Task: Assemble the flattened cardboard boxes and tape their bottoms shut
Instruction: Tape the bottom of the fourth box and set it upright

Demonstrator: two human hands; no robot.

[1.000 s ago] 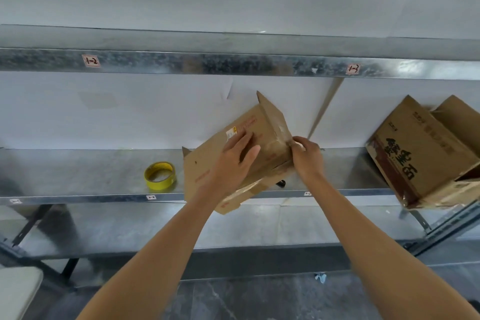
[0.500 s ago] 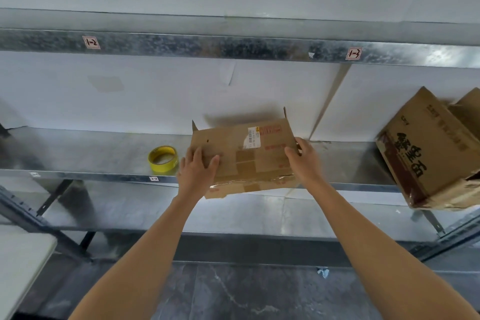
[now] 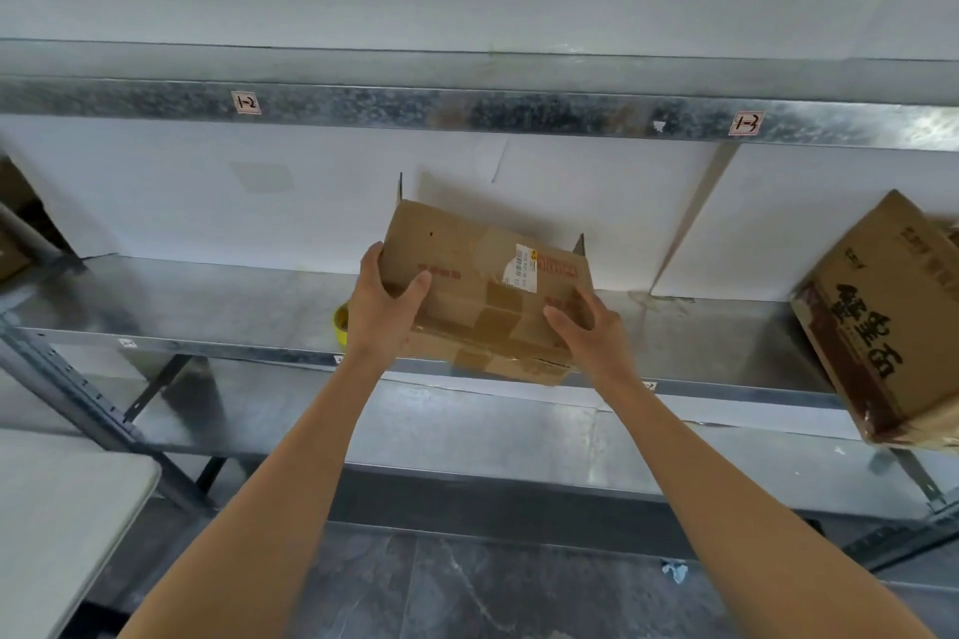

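Observation:
A small brown cardboard box with a white label and old tape patches is held above the front of the metal shelf, its taped face toward me and flaps pointing back. My left hand grips its left end, thumb on the face and fingers behind the edge. My right hand holds its lower right corner. A yellow tape roll lies on the shelf, mostly hidden behind my left hand.
A larger printed cardboard box leans at the shelf's right end. An upper shelf beam carries labels 1-2 and 1-3. A pale table corner sits at lower left. White panels back the shelf.
The box has been turned and tilted, its right end now lower. My left hand shifted from the face to gripping the left end. The view moved closer, and the tape roll became hidden.

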